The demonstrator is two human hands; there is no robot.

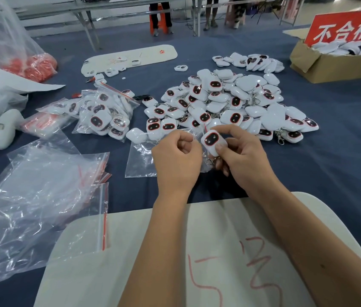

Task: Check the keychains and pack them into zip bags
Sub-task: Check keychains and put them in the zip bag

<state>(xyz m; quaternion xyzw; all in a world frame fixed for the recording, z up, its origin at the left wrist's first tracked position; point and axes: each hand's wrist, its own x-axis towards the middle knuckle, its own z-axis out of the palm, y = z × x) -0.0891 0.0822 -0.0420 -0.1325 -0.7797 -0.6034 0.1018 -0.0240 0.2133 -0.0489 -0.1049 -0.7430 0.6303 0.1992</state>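
Near the middle of the counter [341, 151], the right hand [245, 155] held one keychain [213, 141] pinched in its fingers [219, 149], face up. The left hand [176, 160], fingers curled, gripped the mouth of a clear zip bag [140, 159] just left of it. The loose pile [230, 100] lay just beyond. The bag mouth looked barely spread; the keychain's metal ring could probably snag on the edge, or the thin film could slip from the left grip.

A red sign [350, 27] above the cardboard box [330, 65] reads "不合格", its end cut off.
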